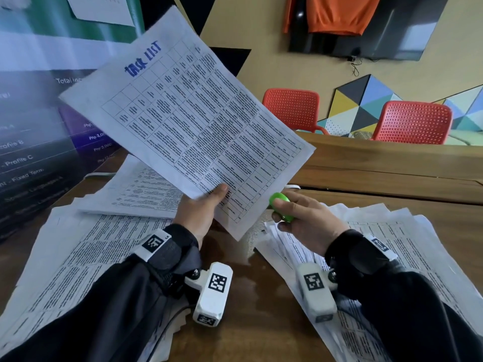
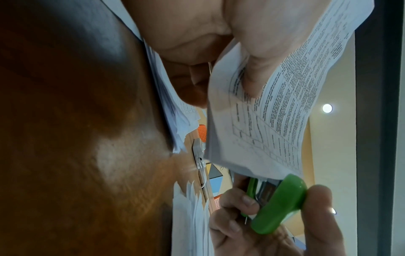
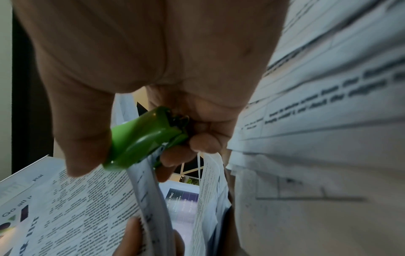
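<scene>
Task list sheets are held up above the wooden table, tilted, with the blue title toward the upper left. The left hand pinches them at the lower edge, the thumb on the printed side and the fingers behind. The right hand grips a green stapler, thumb on top and fingers curled below. In the wrist views, the edge of the sheets near the lower corner meets the stapler's mouth.

On the table, a fanned paper pile lies at the left, another fanned pile lies at the right, and a third pile lies further back. A printed banner stands at the left. Behind the table are two red chairs, a coloured geometric wall panel, and an orange cloth hanging over a dark screen.
</scene>
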The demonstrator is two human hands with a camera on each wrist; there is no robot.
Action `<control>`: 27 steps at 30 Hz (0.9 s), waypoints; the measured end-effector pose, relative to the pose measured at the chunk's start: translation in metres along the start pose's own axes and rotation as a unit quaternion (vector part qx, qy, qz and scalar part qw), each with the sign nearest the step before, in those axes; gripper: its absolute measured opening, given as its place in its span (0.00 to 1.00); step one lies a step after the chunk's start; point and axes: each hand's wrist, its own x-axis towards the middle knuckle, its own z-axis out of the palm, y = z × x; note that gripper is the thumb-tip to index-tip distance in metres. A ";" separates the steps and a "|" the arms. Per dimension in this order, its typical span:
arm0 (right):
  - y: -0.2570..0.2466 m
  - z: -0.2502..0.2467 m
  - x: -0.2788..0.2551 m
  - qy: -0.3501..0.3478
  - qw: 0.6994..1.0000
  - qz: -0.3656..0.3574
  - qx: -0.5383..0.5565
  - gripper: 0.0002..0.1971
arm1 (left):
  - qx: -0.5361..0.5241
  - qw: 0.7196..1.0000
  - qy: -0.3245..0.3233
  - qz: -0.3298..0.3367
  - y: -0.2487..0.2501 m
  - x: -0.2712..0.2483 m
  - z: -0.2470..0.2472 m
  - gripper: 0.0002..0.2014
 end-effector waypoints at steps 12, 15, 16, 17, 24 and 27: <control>-0.011 -0.011 -0.005 0.030 0.999 -0.030 0.034 0.32 | -0.003 0.998 0.009 0.067 0.003 -0.004 0.003 0.07; -0.010 -0.011 -0.006 0.025 0.999 -0.029 -0.013 0.31 | 0.007 0.997 0.009 0.078 0.003 -0.006 0.002 0.07; -0.009 -0.011 -0.006 0.024 0.999 -0.029 -0.027 0.32 | 0.008 0.997 0.003 0.082 0.003 -0.006 0.002 0.07; -0.008 -0.010 -0.006 0.027 0.999 -0.029 -0.034 0.32 | 0.006 0.996 -0.003 0.084 0.005 -0.008 0.003 0.07; -0.006 -0.011 -0.005 0.083 0.996 -0.024 -0.030 0.23 | -0.005 0.996 -0.019 0.081 0.004 -0.010 0.004 0.07; -0.007 -0.010 -0.005 0.069 0.997 -0.018 -0.016 0.23 | -0.006 0.997 -0.018 0.076 0.004 -0.010 0.005 0.07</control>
